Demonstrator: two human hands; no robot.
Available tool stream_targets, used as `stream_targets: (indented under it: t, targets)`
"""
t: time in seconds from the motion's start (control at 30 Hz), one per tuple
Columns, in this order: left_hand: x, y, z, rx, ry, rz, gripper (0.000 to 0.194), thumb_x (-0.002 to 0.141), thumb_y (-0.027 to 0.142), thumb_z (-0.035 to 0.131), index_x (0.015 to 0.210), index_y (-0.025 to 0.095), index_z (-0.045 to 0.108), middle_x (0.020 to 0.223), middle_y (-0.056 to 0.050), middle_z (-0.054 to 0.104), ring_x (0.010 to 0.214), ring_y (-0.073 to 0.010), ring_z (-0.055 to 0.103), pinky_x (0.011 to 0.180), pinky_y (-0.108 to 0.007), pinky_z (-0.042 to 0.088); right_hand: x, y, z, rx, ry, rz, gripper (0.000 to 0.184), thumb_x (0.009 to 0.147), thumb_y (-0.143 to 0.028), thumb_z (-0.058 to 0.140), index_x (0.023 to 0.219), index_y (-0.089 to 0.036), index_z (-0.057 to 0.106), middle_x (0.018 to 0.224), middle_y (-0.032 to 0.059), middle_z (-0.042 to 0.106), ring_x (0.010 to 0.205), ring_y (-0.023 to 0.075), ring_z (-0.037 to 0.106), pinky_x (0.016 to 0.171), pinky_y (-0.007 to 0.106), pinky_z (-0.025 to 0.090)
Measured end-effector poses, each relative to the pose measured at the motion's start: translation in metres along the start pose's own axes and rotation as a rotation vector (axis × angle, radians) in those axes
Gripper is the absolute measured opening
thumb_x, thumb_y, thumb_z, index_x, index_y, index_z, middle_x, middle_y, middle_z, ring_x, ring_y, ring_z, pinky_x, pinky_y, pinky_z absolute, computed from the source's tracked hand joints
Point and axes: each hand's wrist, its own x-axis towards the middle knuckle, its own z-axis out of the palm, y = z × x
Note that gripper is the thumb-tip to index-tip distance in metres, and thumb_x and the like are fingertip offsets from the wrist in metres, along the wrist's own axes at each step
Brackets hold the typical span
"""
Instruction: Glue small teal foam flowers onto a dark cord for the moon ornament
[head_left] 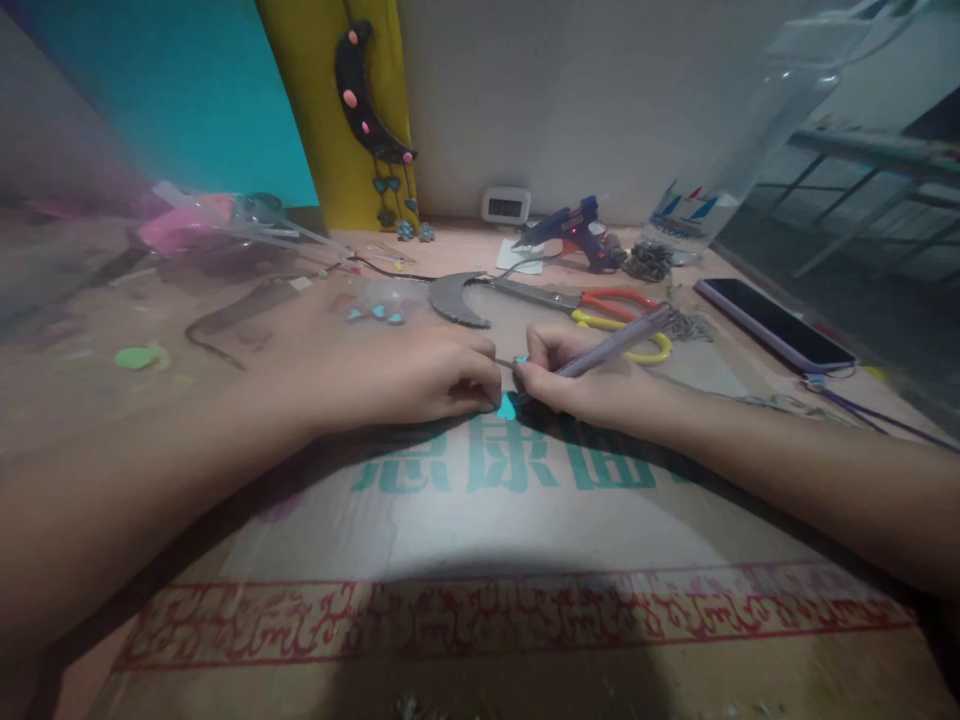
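My left hand (457,375) rests on the printed sheet with its fingers closed and curled down; what they pinch is hidden. My right hand (577,372) grips a slim greyish-purple pen-like tool (619,340), its upper end slanting up to the right and its tip hidden by the fingers. Between the two hands lies a small turquoise piece (508,406). Another turquoise bit (522,358) shows at my right fingertips. A thin dark strand (506,363) spans the narrow gap between the hands. Just beyond them is a grey crescent moon cutout (454,298).
Behind my right hand lie scissors (540,294) with orange handles, yellow handles (656,345), and a blue glue gun (574,230). A phone (776,322) and large clear bottle (739,150) stand right. Small turquoise hearts (379,313) lie left; a decorated moon (356,90) hangs behind.
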Motion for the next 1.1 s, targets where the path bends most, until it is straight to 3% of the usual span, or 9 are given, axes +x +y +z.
stream_targets:
  t: [0.63,0.77,0.93,1.03,1.1]
  targets:
    - [0.001,0.003,0.000,-0.015,0.004,-0.022,0.019,0.091,0.024,0.055,0.093,0.022,0.073,0.085,-0.003,0.065,0.079,-0.0148,0.060,0.069,-0.024,0.041,0.001,0.003,0.001,0.082,-0.017,0.032,0.028,0.086,-0.034,0.060,0.068,-0.022,0.043,0.050,-0.0059,0.051,0.044,0.0077,0.042,0.043,0.021,0.027]
    - [-0.002,0.001,-0.003,-0.034,-0.019,-0.038,0.017,0.089,0.023,0.055,0.092,0.021,0.071,0.088,-0.002,0.068,0.080,-0.0147,0.062,0.070,-0.024,0.042,0.001,0.005,-0.004,0.195,0.137,0.016,0.029,0.089,-0.035,0.058,0.071,-0.022,0.041,0.047,-0.0075,0.051,0.043,0.0071,0.044,0.044,0.020,0.031]
    - [-0.007,0.004,-0.010,-0.004,0.005,-0.141,0.020,0.090,0.038,0.058,0.099,0.023,0.068,0.091,-0.003,0.068,0.076,-0.0163,0.061,0.064,-0.025,0.041,0.005,0.014,-0.009,0.325,0.260,0.026,0.029,0.090,-0.041,0.058,0.074,-0.023,0.041,0.048,-0.0082,0.051,0.042,0.0078,0.045,0.042,0.020,0.031]
    - [-0.003,0.012,-0.006,0.037,0.001,-0.045,0.028,0.095,0.030,0.052,0.119,0.025,0.064,0.115,-0.007,0.064,0.097,-0.0193,0.062,0.079,-0.028,0.045,0.008,0.019,-0.009,0.341,0.292,0.022,0.029,0.090,-0.042,0.058,0.075,-0.022,0.043,0.049,-0.0079,0.052,0.043,0.0076,0.046,0.043,0.020,0.030]
    - [0.000,0.017,-0.002,0.097,-0.001,0.033,0.030,0.095,0.027,0.051,0.122,0.027,0.064,0.120,-0.007,0.062,0.104,-0.0211,0.060,0.085,-0.030,0.045,0.009,0.021,-0.009,0.355,0.287,0.026,0.029,0.090,-0.044,0.058,0.076,-0.022,0.043,0.050,-0.0080,0.052,0.044,0.0084,0.048,0.043,0.020,0.031]
